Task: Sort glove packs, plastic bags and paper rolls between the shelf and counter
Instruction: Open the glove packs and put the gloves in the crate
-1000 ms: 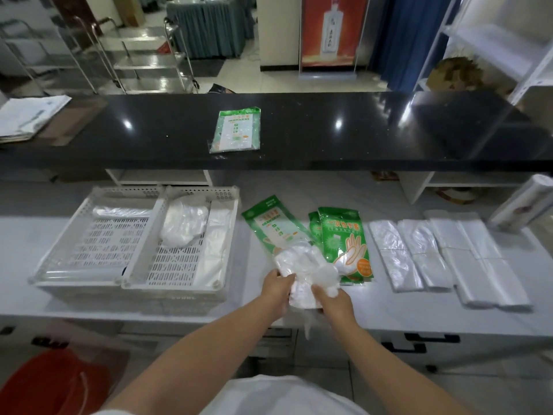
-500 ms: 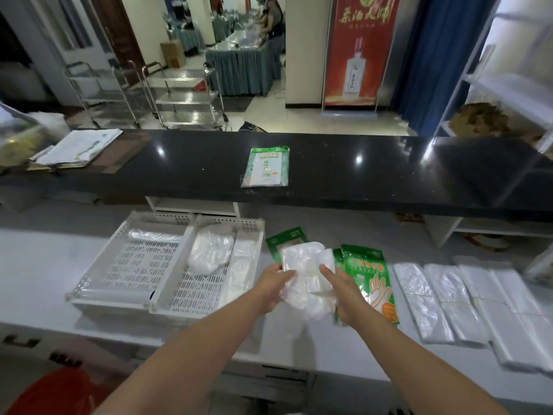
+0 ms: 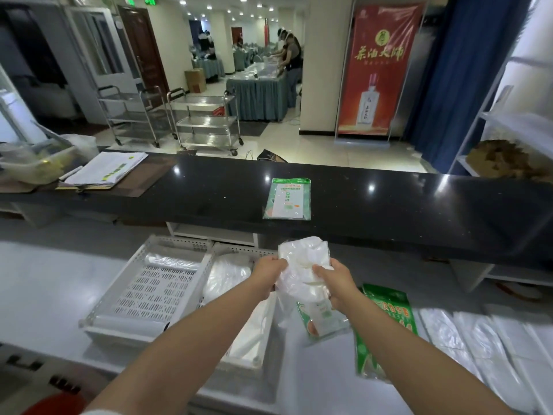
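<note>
A crumpled white plastic bag bundle [image 3: 302, 265] is held up between both hands above the white shelf [image 3: 45, 295]. My left hand [image 3: 267, 272] grips its left edge and my right hand [image 3: 336, 283] grips its right side. One green glove pack [image 3: 287, 199] lies flat on the black counter [image 3: 389, 211] beyond the bundle. Two more green glove packs [image 3: 386, 322] lie on the shelf under my right forearm. Flat clear plastic bags [image 3: 478, 336] are laid out in a row at the right.
Two white slotted baskets [image 3: 155, 289] stand on the shelf at the left; the right one holds bunched plastic bags [image 3: 224, 277]. A stack of papers [image 3: 104, 170] and a clear tub [image 3: 33, 163] sit on the counter's left end. Steel trolleys [image 3: 206, 124] stand beyond the counter.
Both hands have lifted the white bag bundle up from the shelf toward the black counter. The camera has tilted upward, showing more of the room.
</note>
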{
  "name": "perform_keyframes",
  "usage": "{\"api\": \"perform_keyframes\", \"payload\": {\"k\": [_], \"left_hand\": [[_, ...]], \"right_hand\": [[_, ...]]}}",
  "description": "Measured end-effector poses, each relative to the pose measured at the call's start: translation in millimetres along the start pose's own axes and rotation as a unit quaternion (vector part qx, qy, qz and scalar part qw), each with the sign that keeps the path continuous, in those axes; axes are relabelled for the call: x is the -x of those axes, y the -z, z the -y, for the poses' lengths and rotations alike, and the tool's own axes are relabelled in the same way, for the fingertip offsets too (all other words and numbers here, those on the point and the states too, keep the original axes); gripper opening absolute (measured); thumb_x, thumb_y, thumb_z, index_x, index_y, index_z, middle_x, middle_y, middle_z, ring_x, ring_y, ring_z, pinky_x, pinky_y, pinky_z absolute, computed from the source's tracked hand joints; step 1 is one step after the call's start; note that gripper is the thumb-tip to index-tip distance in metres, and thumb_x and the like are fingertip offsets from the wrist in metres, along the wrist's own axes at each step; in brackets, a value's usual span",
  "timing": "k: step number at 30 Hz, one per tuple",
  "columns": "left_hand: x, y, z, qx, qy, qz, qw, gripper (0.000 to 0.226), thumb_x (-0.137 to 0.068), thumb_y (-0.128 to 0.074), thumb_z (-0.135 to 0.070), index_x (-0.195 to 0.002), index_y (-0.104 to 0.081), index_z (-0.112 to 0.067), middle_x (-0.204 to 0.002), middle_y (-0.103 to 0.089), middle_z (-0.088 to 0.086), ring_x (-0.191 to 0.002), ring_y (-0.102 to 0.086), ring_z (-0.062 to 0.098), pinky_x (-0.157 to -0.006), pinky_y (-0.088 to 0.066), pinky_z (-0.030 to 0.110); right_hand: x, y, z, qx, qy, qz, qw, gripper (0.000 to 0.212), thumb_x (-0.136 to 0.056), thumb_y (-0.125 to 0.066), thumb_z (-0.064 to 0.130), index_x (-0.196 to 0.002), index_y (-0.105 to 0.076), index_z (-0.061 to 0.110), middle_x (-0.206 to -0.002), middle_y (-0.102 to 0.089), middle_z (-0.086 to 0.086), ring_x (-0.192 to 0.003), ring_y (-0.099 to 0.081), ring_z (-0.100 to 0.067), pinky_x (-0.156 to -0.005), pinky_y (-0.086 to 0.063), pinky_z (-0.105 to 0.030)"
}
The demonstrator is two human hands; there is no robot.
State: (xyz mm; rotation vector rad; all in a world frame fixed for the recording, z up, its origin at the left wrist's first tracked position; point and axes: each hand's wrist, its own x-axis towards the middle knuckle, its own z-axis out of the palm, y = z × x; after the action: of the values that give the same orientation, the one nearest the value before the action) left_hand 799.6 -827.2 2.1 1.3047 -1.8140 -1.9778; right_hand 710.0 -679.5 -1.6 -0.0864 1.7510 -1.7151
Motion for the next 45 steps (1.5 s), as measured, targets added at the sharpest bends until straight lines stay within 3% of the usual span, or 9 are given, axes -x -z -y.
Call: {"api": "perform_keyframes", "payload": {"k": [12,18,20,23,27,32,39,42,45], "left_hand": [[-8,109,43,-0.051,0.033,-0.056,0.997,0.026,-0.087,-0.062,-0.005,-0.112,-0.061,-0.010,-0.099,-0.062,0.010,-0.081,-0.059,0.021,-0.061,-0.049,0.030],[-30,175,68,-0.200,0.030,-0.037,0.979,0.041,-0.086,-0.065,-0.013,-0.125,-0.054,-0.016,-0.113,-0.063,0.009,-0.097,-0.065,0.026,-0.073,-0.059,0.036],[-35,194,74,-0.293,-0.001,-0.021,0.956,0.044,-0.089,-0.062,-0.016,-0.131,-0.049,-0.019,-0.110,-0.061,0.005,-0.090,-0.064,0.019,-0.063,-0.050,0.027],[-47,216,87,-0.394,-0.036,0.017,0.918,0.051,-0.092,-0.057,-0.017,-0.140,-0.039,-0.021,-0.101,-0.060,0.004,-0.078,-0.061,0.015,-0.057,-0.045,0.025],[-58,231,105,-0.516,-0.068,0.046,0.853,0.056,-0.092,-0.057,-0.032,-0.141,-0.030,-0.027,-0.103,-0.062,0.009,-0.091,-0.062,0.026,-0.071,-0.049,0.036],[-62,234,118,-0.617,-0.105,0.055,0.778,0.058,-0.095,-0.053,-0.041,-0.144,-0.028,-0.023,-0.125,-0.051,0.019,-0.116,-0.046,0.035,-0.102,-0.035,0.042],[-56,243,136,-0.714,-0.224,0.048,0.662,0.042,-0.095,-0.047,-0.028,-0.134,-0.046,-0.012,-0.132,-0.049,0.010,-0.122,-0.039,0.034,-0.105,-0.029,0.046],[-58,248,141,-0.706,-0.259,0.039,0.658,0.042,-0.097,-0.046,-0.027,-0.136,-0.047,-0.014,-0.138,-0.043,0.009,-0.125,-0.037,0.034,-0.107,-0.027,0.045],[-59,250,138,-0.688,-0.284,0.061,0.665,0.044,-0.100,-0.043,-0.031,-0.142,-0.046,-0.018,-0.150,-0.038,0.005,-0.138,-0.029,0.031,-0.116,-0.019,0.046]], "right_hand": [[-6,-102,-51,0.089,-0.066,0.040,0.993,0.023,-0.088,-0.061,0.010,-0.110,-0.068,0.010,-0.099,-0.075,-0.010,-0.083,-0.074,-0.029,-0.063,-0.062,-0.036],[-2,-166,-92,0.165,-0.089,0.010,0.982,0.037,-0.090,-0.058,0.015,-0.126,-0.054,0.006,-0.106,-0.058,-0.010,-0.062,-0.047,-0.016,-0.046,-0.034,-0.022],[4,-186,-104,0.184,-0.101,0.003,0.978,0.047,-0.093,-0.056,0.011,-0.139,-0.047,0.005,-0.105,-0.059,-0.007,-0.062,-0.046,-0.014,-0.041,-0.034,-0.021],[19,-211,-108,0.169,-0.105,0.002,0.980,0.030,-0.095,-0.050,-0.004,-0.122,-0.055,0.007,-0.087,-0.058,-0.005,-0.059,-0.049,-0.015,-0.032,-0.035,-0.017],[25,-229,-122,0.142,-0.119,-0.012,0.983,0.029,-0.092,-0.051,-0.010,-0.115,-0.061,0.005,-0.095,-0.066,-0.008,-0.073,-0.064,-0.021,-0.040,-0.049,-0.020],[15,-233,-142,0.198,-0.102,-0.024,0.975,0.029,-0.085,-0.055,-0.002,-0.108,-0.069,0.009,-0.095,-0.072,-0.005,-0.088,-0.070,-0.025,-0.082,-0.061,-0.042],[10,-235,-153,0.302,-0.073,-0.017,0.950,0.014,-0.087,-0.060,0.010,-0.098,-0.066,0.014,-0.091,-0.068,-0.001,-0.086,-0.065,-0.021,-0.075,-0.054,-0.031],[6,-229,-154,0.361,-0.052,-0.010,0.931,0.006,-0.090,-0.061,0.014,-0.096,-0.062,0.016,-0.083,-0.062,0.003,-0.078,-0.058,-0.016,-0.060,-0.043,-0.020],[1,-221,-153,0.418,-0.049,-0.014,0.907,0.024,-0.092,-0.061,0.018,-0.113,-0.062,0.006,-0.100,-0.067,-0.006,-0.087,-0.062,-0.022,-0.070,-0.047,-0.027]]}}
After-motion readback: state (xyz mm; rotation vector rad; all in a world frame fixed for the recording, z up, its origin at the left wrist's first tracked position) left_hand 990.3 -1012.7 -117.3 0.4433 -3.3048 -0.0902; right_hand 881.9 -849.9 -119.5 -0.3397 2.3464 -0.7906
